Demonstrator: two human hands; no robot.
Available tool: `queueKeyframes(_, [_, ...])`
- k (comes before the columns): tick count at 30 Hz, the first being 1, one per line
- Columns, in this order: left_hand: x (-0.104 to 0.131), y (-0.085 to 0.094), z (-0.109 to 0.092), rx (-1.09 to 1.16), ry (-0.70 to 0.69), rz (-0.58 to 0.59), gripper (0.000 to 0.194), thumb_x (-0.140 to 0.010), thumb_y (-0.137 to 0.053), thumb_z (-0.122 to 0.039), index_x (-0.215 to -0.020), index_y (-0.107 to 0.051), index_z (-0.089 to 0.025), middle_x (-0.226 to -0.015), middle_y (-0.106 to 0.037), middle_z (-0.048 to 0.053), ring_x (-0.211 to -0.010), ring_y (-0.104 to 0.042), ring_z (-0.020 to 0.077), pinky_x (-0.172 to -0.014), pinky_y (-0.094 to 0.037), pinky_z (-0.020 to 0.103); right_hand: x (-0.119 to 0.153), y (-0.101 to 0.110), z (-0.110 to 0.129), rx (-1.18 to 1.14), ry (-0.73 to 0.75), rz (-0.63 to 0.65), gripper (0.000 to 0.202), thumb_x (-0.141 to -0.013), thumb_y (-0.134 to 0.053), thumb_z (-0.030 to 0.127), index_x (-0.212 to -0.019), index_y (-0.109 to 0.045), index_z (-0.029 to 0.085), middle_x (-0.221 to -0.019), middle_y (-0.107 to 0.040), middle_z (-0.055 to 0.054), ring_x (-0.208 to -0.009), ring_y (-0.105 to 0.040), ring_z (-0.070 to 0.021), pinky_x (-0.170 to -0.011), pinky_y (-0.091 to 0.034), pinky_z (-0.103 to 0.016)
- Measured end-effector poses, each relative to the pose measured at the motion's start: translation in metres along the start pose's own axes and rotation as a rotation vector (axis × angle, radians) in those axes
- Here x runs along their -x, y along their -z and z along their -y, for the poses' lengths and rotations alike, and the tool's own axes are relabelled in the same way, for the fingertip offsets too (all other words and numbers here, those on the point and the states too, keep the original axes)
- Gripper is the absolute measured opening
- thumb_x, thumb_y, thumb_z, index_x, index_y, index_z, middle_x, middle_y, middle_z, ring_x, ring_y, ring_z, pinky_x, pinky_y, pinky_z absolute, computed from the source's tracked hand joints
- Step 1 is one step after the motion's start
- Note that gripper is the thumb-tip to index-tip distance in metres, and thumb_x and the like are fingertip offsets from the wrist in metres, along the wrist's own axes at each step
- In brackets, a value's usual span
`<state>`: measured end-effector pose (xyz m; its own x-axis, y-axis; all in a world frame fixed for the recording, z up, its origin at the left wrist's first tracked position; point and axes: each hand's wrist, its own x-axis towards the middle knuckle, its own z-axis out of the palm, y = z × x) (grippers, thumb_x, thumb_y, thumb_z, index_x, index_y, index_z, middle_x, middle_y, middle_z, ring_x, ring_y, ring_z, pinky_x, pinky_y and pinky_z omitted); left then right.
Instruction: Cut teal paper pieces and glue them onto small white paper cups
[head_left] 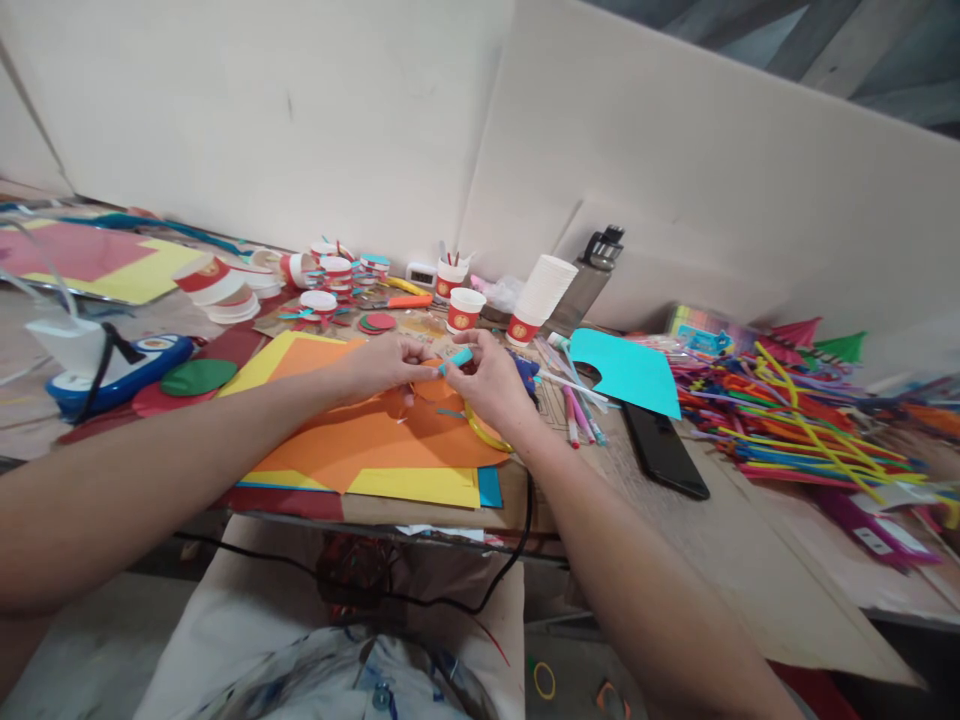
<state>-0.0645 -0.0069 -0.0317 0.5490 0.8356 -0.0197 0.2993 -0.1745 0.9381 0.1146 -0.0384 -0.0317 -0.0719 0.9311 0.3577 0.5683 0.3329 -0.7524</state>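
Both hands meet above a stack of orange sheets (330, 435) with yellow sheets (420, 483) under it. Between the fingertips is a small turquoise paper piece (456, 360). My right hand (491, 380) pinches it between thumb and fingers. My left hand (379, 367) is closed, its fingertips on a small orange piece (431, 385) beside the turquoise one; the fingers partly hide where the two pieces meet. Beneath my right hand lies a yellow-handled tool (486, 430), mostly covered.
Behind the hands stand paper cups (465, 308), a cup stack (541, 290) and a bottle (589, 280). At right are a turquoise sheet (630, 370), a black phone (664, 452) and pipe cleaners (810, 420). A blue power strip (120, 375) is at left.
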Motion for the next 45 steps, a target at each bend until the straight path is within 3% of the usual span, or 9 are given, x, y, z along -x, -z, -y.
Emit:
queueKeyframes(7, [-0.004, 0.001, 0.005, 0.143, 0.023, 0.053, 0.027, -0.077, -0.069, -0.042, -0.086, -0.066, -0.017, -0.055, -0.059, -0.002, -0.043, -0.056, 0.0101, -0.042, -0.040, 0.020, -0.001, -0.002, 0.000, -0.035, -0.011, 0.006, 0.031, -0.072, -0.058, 0.020, -0.103, -0.051, 0.018, -0.073, -0.057, 0.004, -0.064, -0.053, -0.0113, -0.058, -0.040, -0.024])
queueKeyframes(12, [-0.006, 0.007, -0.001, 0.227, 0.007, -0.034, 0.023, -0.073, -0.075, -0.035, -0.077, -0.066, -0.014, -0.060, -0.057, -0.002, -0.044, -0.051, 0.0056, -0.041, -0.037, 0.017, -0.007, -0.003, 0.007, -0.151, -0.039, 0.027, 0.032, -0.076, -0.061, 0.023, -0.106, -0.050, 0.019, -0.072, -0.055, 0.004, -0.063, -0.051, -0.0112, -0.057, -0.039, -0.024])
queueKeyframes(16, [-0.004, 0.023, -0.013, 0.466, -0.029, -0.061, 0.025, -0.067, -0.079, -0.031, -0.078, -0.066, -0.013, -0.067, -0.061, 0.001, -0.051, -0.054, 0.0073, -0.046, -0.043, 0.018, -0.011, 0.006, 0.011, -0.406, 0.056, 0.150, 0.046, -0.081, -0.064, 0.037, -0.121, -0.047, 0.022, -0.092, -0.059, -0.002, -0.080, -0.056, -0.0140, -0.067, -0.046, -0.027])
queueKeyframes(19, [0.000, 0.033, -0.017, 0.535, -0.055, 0.044, 0.031, -0.064, -0.082, -0.035, -0.068, -0.062, -0.012, -0.059, -0.058, 0.000, -0.048, -0.051, 0.0069, -0.046, -0.042, 0.019, -0.010, 0.015, 0.009, -0.422, 0.166, 0.268, 0.050, -0.083, -0.064, 0.035, -0.130, -0.047, 0.027, -0.116, -0.056, -0.005, -0.095, -0.055, -0.0154, -0.078, -0.048, -0.030])
queueKeyframes(23, [0.002, 0.032, -0.015, 0.517, -0.036, 0.223, 0.036, -0.061, -0.085, -0.040, -0.069, -0.063, -0.013, -0.058, -0.058, 0.001, -0.046, -0.050, 0.0066, -0.043, -0.039, 0.018, -0.008, 0.015, 0.009, -0.384, 0.253, 0.324, 0.044, -0.084, -0.063, 0.034, -0.127, -0.053, 0.030, -0.126, -0.054, -0.004, -0.095, -0.053, -0.0149, -0.081, -0.048, -0.031])
queueKeyframes(27, [0.000, 0.024, -0.014, 0.522, -0.006, 0.297, 0.037, -0.065, -0.083, -0.039, -0.087, -0.066, -0.014, -0.060, -0.058, -0.001, -0.045, -0.050, 0.0056, -0.041, -0.038, 0.016, -0.007, 0.006, 0.014, -0.376, 0.240, 0.254, 0.031, -0.079, -0.068, 0.041, -0.105, -0.065, 0.025, -0.111, -0.060, -0.004, -0.093, -0.053, -0.0157, -0.079, -0.046, -0.030])
queueKeyframes(34, [-0.001, 0.024, -0.016, 0.434, -0.017, 0.186, 0.031, -0.075, -0.074, -0.039, -0.089, -0.066, -0.013, -0.076, -0.067, 0.007, -0.066, -0.064, 0.0130, -0.053, -0.048, 0.020, -0.007, 0.001, 0.014, -0.490, 0.046, 0.056, 0.028, -0.074, -0.071, 0.044, -0.075, -0.057, 0.019, -0.071, -0.055, 0.002, -0.065, -0.049, -0.0110, -0.061, -0.038, -0.026])
queueKeyframes(38, [-0.003, 0.026, -0.010, 0.372, -0.102, 0.027, 0.038, -0.081, -0.065, -0.049, -0.092, -0.068, -0.013, -0.087, -0.070, 0.009, -0.074, -0.065, 0.0145, -0.063, -0.051, 0.024, -0.007, 0.004, 0.006, -0.364, -0.007, 0.045, 0.025, -0.076, -0.066, 0.038, -0.070, -0.052, 0.019, -0.064, -0.051, 0.004, -0.058, -0.042, -0.0090, -0.055, -0.032, -0.024])
queueKeyframes(45, [-0.003, 0.014, -0.011, 0.101, -0.168, -0.013, 0.036, -0.071, -0.076, -0.040, -0.094, -0.072, -0.012, -0.085, -0.073, 0.008, -0.072, -0.066, 0.0156, -0.065, -0.051, 0.026, -0.003, 0.004, 0.001, -0.098, 0.053, 0.071, 0.019, -0.076, -0.064, 0.035, -0.073, -0.055, 0.019, -0.068, -0.054, 0.002, -0.063, -0.045, -0.0110, -0.057, -0.033, -0.024])
